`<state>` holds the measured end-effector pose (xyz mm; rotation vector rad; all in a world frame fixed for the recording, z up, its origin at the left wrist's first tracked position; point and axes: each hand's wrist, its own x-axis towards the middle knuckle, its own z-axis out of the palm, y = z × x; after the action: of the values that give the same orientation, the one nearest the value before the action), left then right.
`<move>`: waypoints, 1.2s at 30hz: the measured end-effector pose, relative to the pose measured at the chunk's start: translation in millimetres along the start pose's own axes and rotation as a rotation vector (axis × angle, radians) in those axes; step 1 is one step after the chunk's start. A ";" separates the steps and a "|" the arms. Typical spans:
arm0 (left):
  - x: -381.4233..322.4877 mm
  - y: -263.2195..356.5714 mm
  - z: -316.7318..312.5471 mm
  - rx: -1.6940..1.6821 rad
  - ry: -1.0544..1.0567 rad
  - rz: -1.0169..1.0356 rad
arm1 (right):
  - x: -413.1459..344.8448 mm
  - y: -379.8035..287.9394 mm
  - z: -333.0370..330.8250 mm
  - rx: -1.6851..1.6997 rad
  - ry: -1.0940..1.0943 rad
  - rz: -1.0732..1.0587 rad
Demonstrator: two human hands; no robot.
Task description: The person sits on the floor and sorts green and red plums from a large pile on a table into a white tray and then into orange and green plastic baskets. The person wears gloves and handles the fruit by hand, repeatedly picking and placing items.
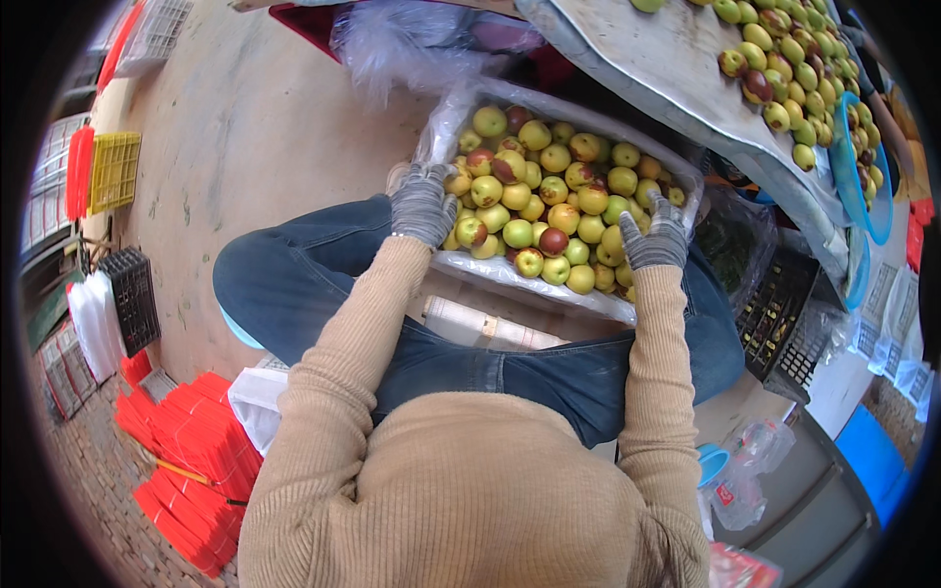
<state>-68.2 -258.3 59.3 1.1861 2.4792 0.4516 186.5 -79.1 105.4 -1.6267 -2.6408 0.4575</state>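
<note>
A crate lined with clear plastic film (529, 279) stands before me between my knees, filled with green and red-brown jujube-like fruits (562, 218). My left hand (424, 204), in a grey knitted glove, rests at the crate's left edge, its fingertips beside the outermost fruits. My right hand (656, 231), gloved alike, lies over the right end of the fruits with its fingers spread. I cannot see a fruit held in either hand. The undersides of both hands are hidden.
At the upper right a covered table (662, 66) bears a heap of similar fruits (798, 81) and a blue basket (845, 169); another person's arm (886, 121) is beyond it. Black crates (779, 309) stand at right. Red folded packaging (206, 434) is stacked at lower left, near a yellow crate (114, 173).
</note>
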 end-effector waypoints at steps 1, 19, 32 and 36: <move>0.6 5.6 -0.8 -0.011 0.013 0.038 | -2.1 2.1 -2.9 -0.041 -0.035 0.023; 105.2 75.7 -7.7 0.446 -0.189 0.433 | 32.0 -52.7 42.1 -0.048 -0.116 -0.256; 129.1 74.9 -1.0 0.434 -0.249 0.411 | 104.6 -91.3 46.9 -0.104 -0.273 -0.253; 123.6 82.8 16.9 0.418 -0.133 0.367 | 91.0 -62.3 56.2 -0.041 0.032 -0.328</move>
<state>-76.9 -108.9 57.9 1.7838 2.3068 -0.0673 81.3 -39.2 53.9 -1.1610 -2.8317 0.3631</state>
